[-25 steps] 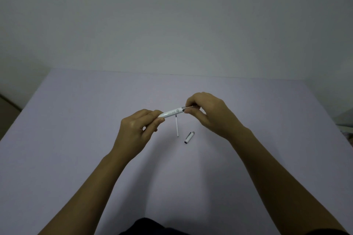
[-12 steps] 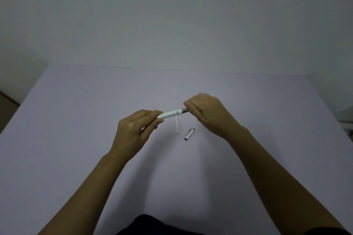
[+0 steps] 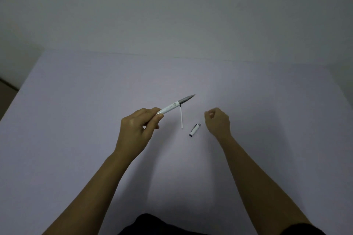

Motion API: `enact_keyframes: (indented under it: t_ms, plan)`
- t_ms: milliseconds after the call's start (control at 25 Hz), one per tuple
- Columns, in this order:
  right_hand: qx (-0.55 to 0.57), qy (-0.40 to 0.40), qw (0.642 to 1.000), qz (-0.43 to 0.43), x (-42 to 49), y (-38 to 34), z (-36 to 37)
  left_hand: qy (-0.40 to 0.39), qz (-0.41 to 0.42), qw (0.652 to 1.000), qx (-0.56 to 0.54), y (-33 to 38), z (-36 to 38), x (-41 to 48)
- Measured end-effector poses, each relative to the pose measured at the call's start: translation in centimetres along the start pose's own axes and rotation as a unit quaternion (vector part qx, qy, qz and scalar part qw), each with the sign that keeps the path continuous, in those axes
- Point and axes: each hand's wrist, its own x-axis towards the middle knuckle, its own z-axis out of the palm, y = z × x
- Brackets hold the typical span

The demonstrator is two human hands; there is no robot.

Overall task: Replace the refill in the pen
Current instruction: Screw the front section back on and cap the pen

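Note:
My left hand [image 3: 136,129] grips the rear end of a white pen [image 3: 172,106], which points up and to the right with its silver tip section in place. A thin white refill [image 3: 181,118] lies on the table just below the pen's tip section. A white cap with a silver end [image 3: 194,130] lies to the right of the refill. My right hand [image 3: 217,121] hovers right of the cap, its fingers curled shut with nothing seen in them.
The table [image 3: 76,110] is a pale lilac surface with its far edge against a plain grey wall [image 3: 172,15]. Its left edge drops off near the frame's left side. A dark piece of clothing [image 3: 152,225] shows at the bottom.
My right hand has let go of the pen's tip end and moved away to the right. The left hand now holds the pen alone, tilted more steeply upward.

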Motion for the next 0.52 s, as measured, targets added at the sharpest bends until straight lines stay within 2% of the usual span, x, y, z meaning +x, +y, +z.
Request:
enact_keyframes:
  t_ms: [120,320,440,520]
  plan:
    - [-0.031,-0.051,0.997,0.050,0.2,2.3,3.3,-0.010,-0.018,1.000,0.003,-0.6,0.4,0.3]
    - [-0.029,-0.019,0.999,0.042,0.6,2.1,5.6,-0.018,-0.024,0.999,0.012,-1.2,0.7,0.4]
    - [0.053,-0.016,0.994,0.099,0.7,1.7,4.7,-0.026,-0.023,0.999,0.007,-1.4,0.9,0.2]
    - [0.180,-0.004,0.977,0.116,0.7,0.8,3.2,-0.029,-0.027,0.999,0.014,-1.6,0.9,-0.1]
